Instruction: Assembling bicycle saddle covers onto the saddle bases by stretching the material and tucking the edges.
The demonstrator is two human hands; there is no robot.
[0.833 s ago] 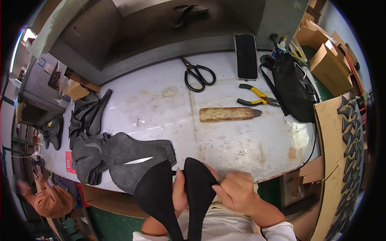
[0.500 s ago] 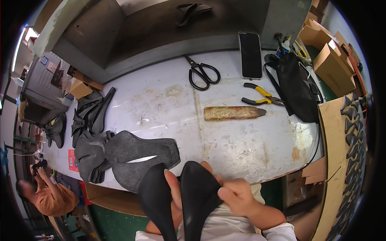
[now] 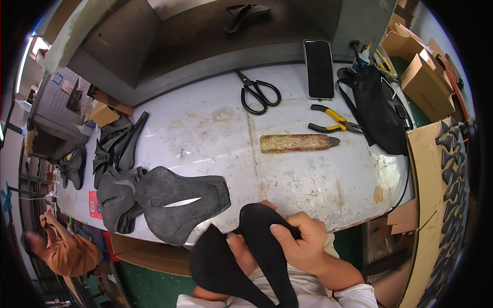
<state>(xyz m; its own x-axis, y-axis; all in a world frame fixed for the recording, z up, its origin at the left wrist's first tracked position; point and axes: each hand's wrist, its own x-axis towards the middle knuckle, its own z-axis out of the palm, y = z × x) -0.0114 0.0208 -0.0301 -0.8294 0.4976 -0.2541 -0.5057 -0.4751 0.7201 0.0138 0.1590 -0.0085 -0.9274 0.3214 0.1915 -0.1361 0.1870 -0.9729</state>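
Observation:
A black, forked, leather-like shoe upper (image 3: 267,236) is spread between my hands at the near table edge, its two rounded lobes pointing away from me. My right hand (image 3: 308,246) grips the right lobe, thumb on top and fingers curled at its edge. My left hand (image 3: 242,252) is mostly hidden behind the left lobe; some of its fingers show in the gap between the lobes, closed on the piece. Just beyond lies a flat grey upper (image 3: 179,205) with a slit, beside a stack of folded grey uppers (image 3: 118,197).
Black scissors (image 3: 259,95), yellow-handled pliers (image 3: 334,122), a tape-wrapped blade (image 3: 295,143) and a phone (image 3: 319,69) lie on the white table. A black pouch (image 3: 377,110) sits at right, near a board of black pieces (image 3: 431,205). Another person (image 3: 64,251) works at far left.
The shoe upper has turned and shifted right, its lobes now spread wider apart. My right thumb has moved onto the right lobe's face. The other things on the table lie as before.

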